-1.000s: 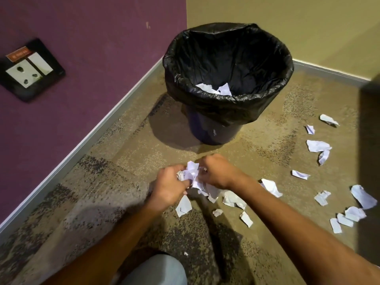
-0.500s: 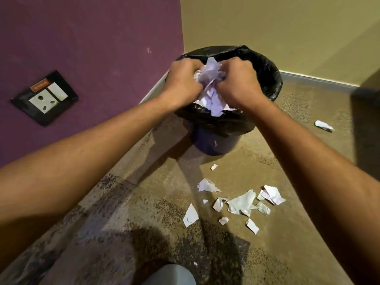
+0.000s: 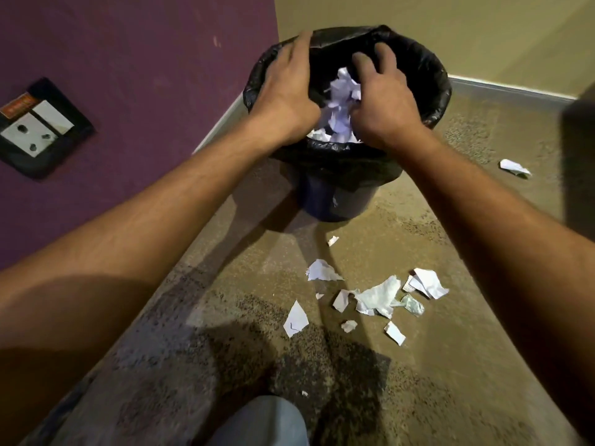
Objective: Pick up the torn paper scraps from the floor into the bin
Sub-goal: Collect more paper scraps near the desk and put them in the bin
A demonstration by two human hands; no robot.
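Up at the top centre of the frame, the bin (image 3: 418,91), lined with a black bag, stands in the corner of the carpeted floor (image 3: 450,349). Over its mouth the left hand (image 3: 289,88) and right hand (image 3: 383,101) are both spread, fingers loose, with a bunch of paper scraps (image 3: 341,104) between them, falling inside. More loose scraps (image 3: 376,297) lie on the carpet at lower centre, and one single scrap (image 3: 513,167) lies at right. A wall socket (image 3: 35,127) sits at the left edge.
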